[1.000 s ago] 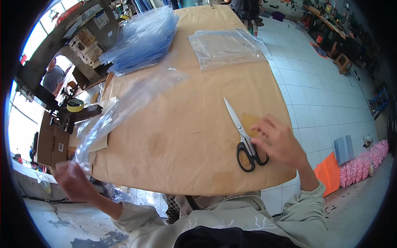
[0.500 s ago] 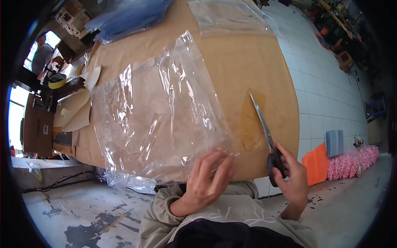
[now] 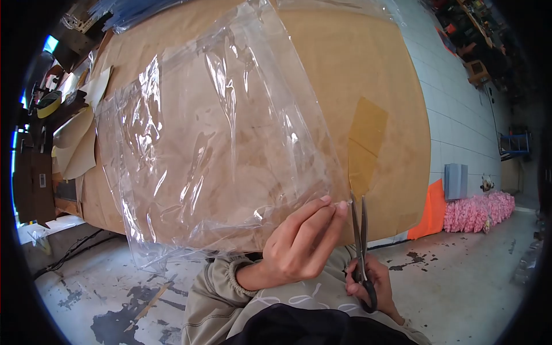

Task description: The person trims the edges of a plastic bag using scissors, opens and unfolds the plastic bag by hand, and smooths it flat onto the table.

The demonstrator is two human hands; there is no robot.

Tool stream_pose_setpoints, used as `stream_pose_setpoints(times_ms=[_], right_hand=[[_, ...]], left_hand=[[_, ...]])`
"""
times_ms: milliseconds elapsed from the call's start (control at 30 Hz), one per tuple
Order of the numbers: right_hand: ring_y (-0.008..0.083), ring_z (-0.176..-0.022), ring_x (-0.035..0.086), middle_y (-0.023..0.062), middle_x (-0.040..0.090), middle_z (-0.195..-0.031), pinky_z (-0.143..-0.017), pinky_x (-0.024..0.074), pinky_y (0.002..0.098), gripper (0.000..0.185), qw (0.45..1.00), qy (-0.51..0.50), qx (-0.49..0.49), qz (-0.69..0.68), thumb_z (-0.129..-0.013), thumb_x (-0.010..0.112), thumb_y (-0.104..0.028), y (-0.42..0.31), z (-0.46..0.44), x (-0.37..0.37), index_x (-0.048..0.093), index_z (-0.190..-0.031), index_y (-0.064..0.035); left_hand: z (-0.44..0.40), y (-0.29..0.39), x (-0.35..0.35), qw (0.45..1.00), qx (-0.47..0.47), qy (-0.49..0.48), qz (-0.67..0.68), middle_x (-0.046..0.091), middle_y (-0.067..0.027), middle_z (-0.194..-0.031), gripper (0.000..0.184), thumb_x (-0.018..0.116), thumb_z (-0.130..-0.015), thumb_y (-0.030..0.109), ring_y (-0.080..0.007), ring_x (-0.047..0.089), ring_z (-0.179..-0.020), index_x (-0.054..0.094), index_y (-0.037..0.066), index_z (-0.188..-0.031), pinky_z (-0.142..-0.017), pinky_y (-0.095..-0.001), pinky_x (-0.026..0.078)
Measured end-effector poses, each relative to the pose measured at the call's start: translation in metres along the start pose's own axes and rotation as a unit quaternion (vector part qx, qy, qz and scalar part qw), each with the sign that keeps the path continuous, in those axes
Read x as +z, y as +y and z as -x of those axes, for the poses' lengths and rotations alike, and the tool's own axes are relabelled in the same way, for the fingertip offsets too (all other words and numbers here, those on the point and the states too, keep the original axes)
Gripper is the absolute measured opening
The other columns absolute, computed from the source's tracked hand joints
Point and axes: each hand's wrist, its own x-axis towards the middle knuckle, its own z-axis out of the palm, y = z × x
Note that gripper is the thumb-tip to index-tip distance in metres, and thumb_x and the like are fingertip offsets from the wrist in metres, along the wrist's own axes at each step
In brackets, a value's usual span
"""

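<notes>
A clear plastic sheet or bag (image 3: 230, 138) lies spread over the brown-covered table, its near edge hanging past the table's front. My left hand (image 3: 302, 241) pinches its lower right corner between the fingertips. Black-handled scissors (image 3: 360, 241) are held by my right hand (image 3: 374, 284) at the table's front edge. Their blades point away from me, slightly parted, with the tips just right of the pinched corner. Beyond the tips, a yellowish patch (image 3: 368, 138) shows on the table.
More clear plastic (image 3: 339, 6) and a bluish plastic stack (image 3: 135, 12) are at the far side. Brown paper (image 3: 77, 144) and a yellow tape roll (image 3: 49, 106) are at the left. An orange sheet (image 3: 428, 213) and a pink bundle (image 3: 480, 211) are at the right.
The clear plastic now lies spread in front of me. My right hand has taken up the scissors and brought them beside my left hand; their blades have parted.
</notes>
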Motion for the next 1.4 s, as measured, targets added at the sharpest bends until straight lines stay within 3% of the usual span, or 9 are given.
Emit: stream_pose_setpoints(times_ms=[167,367,867,1267,1400], right_hand=[[0.0036,-0.055,0.049,-0.0008,0.055,-0.062,-0.051,0.0368,0.0186,0.033,0.995,0.041,-0.044,0.083,-0.071,0.08,-0.014,-0.001,-0.002,0.002,0.058,-0.092,-0.0004],[0.0036,-0.055,0.052,-0.0001,0.057,-0.06,-0.051,0.0389,0.0187,0.033,0.988,0.059,-0.04,0.14,-0.07,0.082,-0.014,0.001,-0.001,0.001,0.06,-0.09,-0.0007],[0.0044,-0.055,0.056,0.0011,0.058,-0.059,-0.051,0.0418,0.0185,0.033,0.979,0.075,-0.067,0.177,-0.069,0.082,-0.015,-0.003,-0.005,0.002,0.061,-0.09,-0.0006],[0.0048,-0.054,0.055,0.0011,0.059,-0.061,-0.051,0.0419,0.0187,0.033,0.982,0.081,-0.029,0.171,-0.068,0.082,-0.015,0.002,-0.004,-0.003,0.061,-0.09,-0.0006],[0.0062,-0.057,0.055,0.0028,0.059,-0.068,-0.052,0.0432,0.0198,0.037,0.978,0.093,-0.097,0.161,-0.066,0.082,-0.014,0.002,-0.002,-0.014,0.06,-0.092,0.0014]], left_hand=[[-0.002,0.0,0.0,1.0,0.008,0.006,-0.015,0.06,-0.0071,-0.085,0.033,0.073,-0.06,-0.003,-0.0205,0.064,-0.081,0.071,0.0,-0.093,-0.065,-0.0251,0.055],[-0.001,-0.001,0.002,0.999,0.02,0.013,-0.028,0.06,-0.0058,-0.084,0.036,0.072,-0.056,-0.005,-0.0196,0.063,-0.08,0.073,0.002,-0.092,-0.064,-0.0238,0.055],[-0.002,0.0,0.004,0.999,0.015,0.015,-0.026,0.058,-0.006,-0.084,0.043,0.07,-0.051,-0.005,-0.0193,0.063,-0.079,0.073,0.003,-0.093,-0.061,-0.0231,0.055],[0.0,0.0,0.006,0.999,0.013,0.026,-0.039,0.058,-0.0059,-0.082,0.042,0.07,-0.051,-0.005,-0.0191,0.063,-0.077,0.073,0.003,-0.092,-0.061,-0.0232,0.055],[-0.001,-0.001,0.005,0.999,0.01,0.024,-0.047,0.058,-0.0053,-0.082,0.038,0.067,-0.057,-0.008,-0.0182,0.063,-0.078,0.073,0.002,-0.093,-0.062,-0.0232,0.054]])
